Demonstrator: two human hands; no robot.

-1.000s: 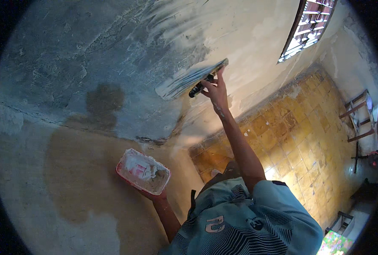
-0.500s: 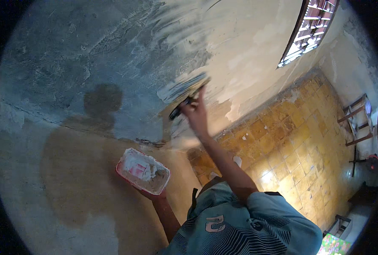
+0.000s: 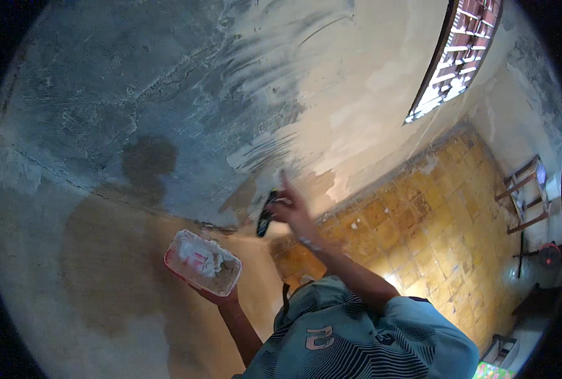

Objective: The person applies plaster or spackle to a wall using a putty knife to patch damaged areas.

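In the curled right hand point(image 3: 290, 208), a black handle point(image 3: 265, 216); atop the gripping left hand point(image 3: 223, 299), a tub point(image 3: 226, 278).

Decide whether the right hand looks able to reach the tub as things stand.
Probably yes: the left hand holds the tub nearby; nothing visible blocks the way, though the right hand grips a black-handled tool.

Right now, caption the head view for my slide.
Right fingers grip a black-handled tool near a streaked wall; left fingers hold a red-rimmed tub of white paste.
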